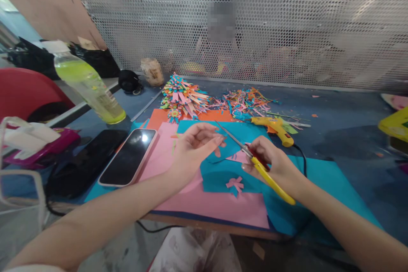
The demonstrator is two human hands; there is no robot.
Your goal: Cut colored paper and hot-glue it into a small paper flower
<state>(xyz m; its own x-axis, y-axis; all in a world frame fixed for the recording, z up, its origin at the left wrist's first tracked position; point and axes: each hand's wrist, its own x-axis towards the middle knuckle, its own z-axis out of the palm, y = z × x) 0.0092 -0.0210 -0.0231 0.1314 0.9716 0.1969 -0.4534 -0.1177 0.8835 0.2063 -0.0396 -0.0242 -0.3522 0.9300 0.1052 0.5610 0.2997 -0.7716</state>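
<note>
My right hand (276, 161) grips scissors (259, 168) with yellow handles, their blades pointing up and left toward my left hand. My left hand (199, 142) hovers over the paper with curled fingers and the thumb brought against them; anything pinched there is too small to make out. Under both hands lie blue paper sheets (219, 180) and a large pink sheet (191, 204). A small pink paper strip cluster (235, 184) rests on the blue paper. Behind my hands stands a cone of layered colourful paper strips (181, 97).
A yellow glue gun (276, 129) with a black cord lies right of a heap of paper shreds (247, 102). At left are a phone (129, 157), a black case-like object (87, 161) and a green drink bottle (89, 85). A perforated metal panel (287, 21) closes the back.
</note>
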